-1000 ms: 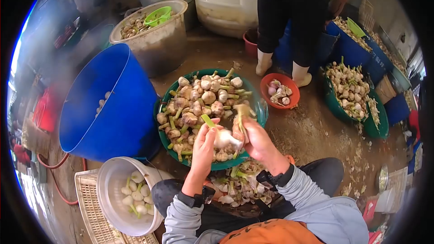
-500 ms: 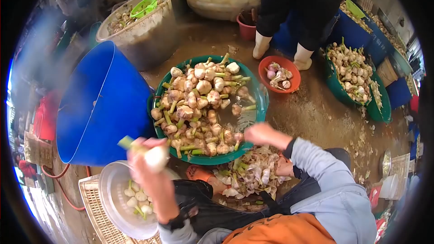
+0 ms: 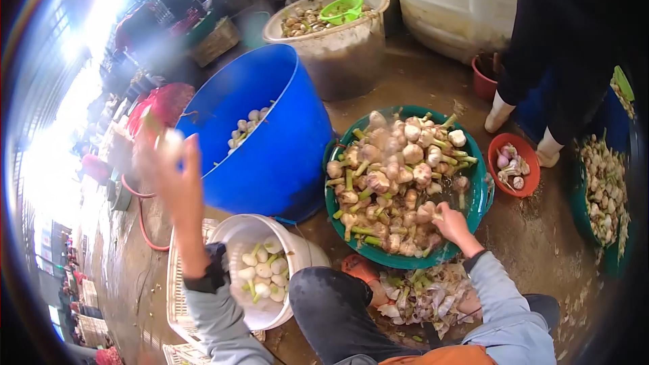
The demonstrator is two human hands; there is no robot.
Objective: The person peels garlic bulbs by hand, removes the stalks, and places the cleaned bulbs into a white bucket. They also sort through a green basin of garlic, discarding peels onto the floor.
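Observation:
My left hand is raised on the left, blurred, with a peeled white garlic bulb and its green stem in the fingers. Below it, to the right, a white bucket holds peeled garlic bulbs. At the near right of a green basin, my right hand has its fingers closed on an unpeeled garlic bulb. Unpeeled bulbs with cut stems fill most of the basin. Loose garlic skins lie on the floor between my feet.
A tilted blue tub with white bulbs stands beyond the bucket. Right of the basin is a red bowl with a few bulbs. Another person's legs stand behind it. A pale tub holds a green bowl.
The view has swung left, showing bulbs inside the blue tub. My left hand has moved up and outward with the peeled bulb. My right hand has opened from a fist and reached a bulb in the basin.

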